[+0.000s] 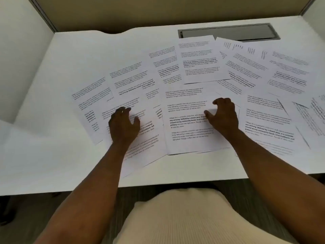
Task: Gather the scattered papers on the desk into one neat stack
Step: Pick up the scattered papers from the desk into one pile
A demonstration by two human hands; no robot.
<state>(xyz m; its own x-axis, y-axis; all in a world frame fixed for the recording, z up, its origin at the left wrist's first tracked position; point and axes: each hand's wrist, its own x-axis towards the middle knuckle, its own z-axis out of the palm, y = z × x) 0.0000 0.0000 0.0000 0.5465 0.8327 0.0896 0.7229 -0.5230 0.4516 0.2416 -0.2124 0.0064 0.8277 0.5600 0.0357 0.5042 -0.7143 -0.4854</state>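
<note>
Head view, looking down, and the papers (193,95) are everywhere, a wide overlapping fan of printed sheets running from the left-centre of the white tabletop (44,155) out past the right edge of the frame. Nothing resembling a stack yet. The left hand (124,126) is down on the sheets at the left of the spread, fingers (123,110) loosely curled with the tips on the paper, pinching nothing. The right hand (222,115) sits on the middle sheet, fingers bent and spread, thumb out to the side, pressing down and not gripping. It looks like a sweep inward is being set up. Here is the danger: the sheets lie at many angles and overlap, so dragging with fingertips alone could slide only the top page and leave those below behind, or crumple a corner. The near sheets already sit close to the front edge of the tabletop, so a pull toward the body could tip them off. At the back, the top sheets overlap a grey slot (228,31) in the tabletop.
</note>
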